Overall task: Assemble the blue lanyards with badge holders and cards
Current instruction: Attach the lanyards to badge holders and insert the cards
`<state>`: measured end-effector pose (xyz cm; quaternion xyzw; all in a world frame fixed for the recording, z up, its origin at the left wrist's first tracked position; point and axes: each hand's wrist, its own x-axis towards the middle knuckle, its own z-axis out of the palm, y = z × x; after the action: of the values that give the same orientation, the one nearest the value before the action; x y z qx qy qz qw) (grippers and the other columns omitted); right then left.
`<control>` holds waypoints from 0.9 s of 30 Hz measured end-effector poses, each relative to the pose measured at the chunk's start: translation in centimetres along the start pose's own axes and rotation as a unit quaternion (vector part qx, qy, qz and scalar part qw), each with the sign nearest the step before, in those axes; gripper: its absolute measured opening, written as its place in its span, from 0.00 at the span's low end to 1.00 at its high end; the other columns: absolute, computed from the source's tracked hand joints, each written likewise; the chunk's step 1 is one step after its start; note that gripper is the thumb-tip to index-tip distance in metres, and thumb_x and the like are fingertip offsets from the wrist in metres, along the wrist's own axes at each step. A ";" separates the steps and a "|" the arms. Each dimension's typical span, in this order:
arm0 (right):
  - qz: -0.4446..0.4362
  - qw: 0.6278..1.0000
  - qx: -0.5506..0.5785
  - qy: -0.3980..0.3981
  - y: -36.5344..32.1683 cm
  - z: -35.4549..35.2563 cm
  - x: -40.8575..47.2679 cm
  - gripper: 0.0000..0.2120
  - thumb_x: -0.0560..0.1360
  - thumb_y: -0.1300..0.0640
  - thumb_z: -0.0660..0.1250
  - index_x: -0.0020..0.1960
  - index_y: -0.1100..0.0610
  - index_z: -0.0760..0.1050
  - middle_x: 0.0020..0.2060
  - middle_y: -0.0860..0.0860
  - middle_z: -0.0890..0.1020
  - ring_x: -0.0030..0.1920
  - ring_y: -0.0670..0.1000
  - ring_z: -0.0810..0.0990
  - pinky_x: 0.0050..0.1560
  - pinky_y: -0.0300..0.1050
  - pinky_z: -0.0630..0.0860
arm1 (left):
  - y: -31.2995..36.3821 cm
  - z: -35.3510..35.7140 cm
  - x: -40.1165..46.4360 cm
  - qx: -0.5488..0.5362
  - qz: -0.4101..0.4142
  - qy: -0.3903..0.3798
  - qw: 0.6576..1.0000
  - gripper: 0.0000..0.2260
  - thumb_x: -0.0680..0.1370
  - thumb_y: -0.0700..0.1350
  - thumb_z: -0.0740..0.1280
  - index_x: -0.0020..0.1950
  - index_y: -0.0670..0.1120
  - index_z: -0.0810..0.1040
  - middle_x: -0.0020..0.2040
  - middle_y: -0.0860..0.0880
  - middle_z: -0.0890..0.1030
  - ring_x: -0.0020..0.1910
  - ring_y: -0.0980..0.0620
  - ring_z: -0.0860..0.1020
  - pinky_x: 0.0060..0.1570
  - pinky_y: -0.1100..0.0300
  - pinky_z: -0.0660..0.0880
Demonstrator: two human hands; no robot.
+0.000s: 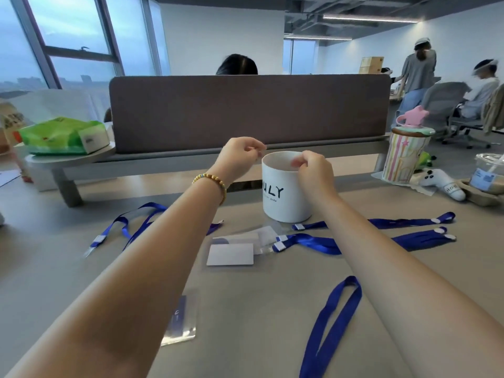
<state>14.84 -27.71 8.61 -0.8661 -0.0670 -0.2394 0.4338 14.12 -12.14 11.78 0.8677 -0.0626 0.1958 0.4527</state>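
Both arms were stretched out over the desk and the hands were up at the white tub [286, 192] — the left hand [240, 156] just to the left of its rim, the right hand [313, 170] over its near right edge. Fingers on both were curled in with thumb against fingertips, a pinching pose; whether anything small sat between them I could not tell, nothing showed there.

The parts all lay back toward the body from those fingers. Below and between the wrists sat a white card [230, 254] with clear badge holders [268, 234] just beyond it, touching or overlapping. Right of the card, under the right forearm, two blue lanyards [409, 222] ran long-axis left to right, white clip ends pointing at the card. Another lanyard [136, 221] sprawled under the left forearm, and a loop [332, 323] lay nearest the body, lengthways toward the person. One more holder with a card [181, 320] rested under the left arm.

Judging by that — the clip ends by the card looked closest to the right hand, so a pull straight back and down would bring those fingers onto them
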 end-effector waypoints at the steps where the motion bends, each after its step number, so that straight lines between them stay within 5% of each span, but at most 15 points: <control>1: -0.006 1.000 0.009 -0.007 -0.3 0.5 -0.9 0.18 0.73 0.70 0.52 0.52 0.61 0.78 0.54 0.56 0.80 0.55 0.56 0.75 0.50 0.43 0.68 | -0.6 -0.8 -1.1 0.012 -0.008 -0.004 1.000 0.13 0.77 0.36 0.57 0.55 0.43 0.79 0.48 0.46 0.81 0.47 0.52 0.77 0.52 0.58 0.74; 9: -0.102 0.988 -0.012 -0.111 -3.1 7.0 -10.9 0.16 0.73 0.70 0.54 0.50 0.61 0.79 0.51 0.56 0.81 0.54 0.57 0.75 0.55 0.50 0.71 | -8.9 -7.1 -13.0 0.156 -0.098 -0.004 0.983 0.12 0.79 0.40 0.59 0.59 0.44 0.77 0.52 0.46 0.80 0.38 0.53 0.76 0.42 0.63 0.73; 16: -0.074 0.972 -0.027 -0.220 -4.2 10.3 -16.7 0.16 0.75 0.67 0.54 0.53 0.59 0.78 0.55 0.56 0.79 0.58 0.56 0.74 0.59 0.49 0.71 | -14.6 -9.4 -17.8 0.341 -0.144 -0.029 0.929 0.19 0.77 0.50 0.63 0.67 0.49 0.71 0.66 0.43 0.71 0.65 0.43 0.69 0.65 0.50 0.68; 27: -0.031 0.957 -0.066 -0.282 -5.9 12.7 -17.1 0.16 0.78 0.64 0.54 0.62 0.56 0.73 0.61 0.54 0.76 0.61 0.56 0.73 0.62 0.51 0.71 | -14.2 -9.6 -17.5 0.439 -0.125 -0.076 0.887 0.08 0.78 0.40 0.57 0.49 0.41 0.75 0.47 0.43 0.77 0.46 0.46 0.76 0.46 0.56 0.73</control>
<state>2.49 -12.58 -1.72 -0.9226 -0.1975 -0.0024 0.3314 -0.59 2.71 -1.00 0.9906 0.1045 0.0785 0.0403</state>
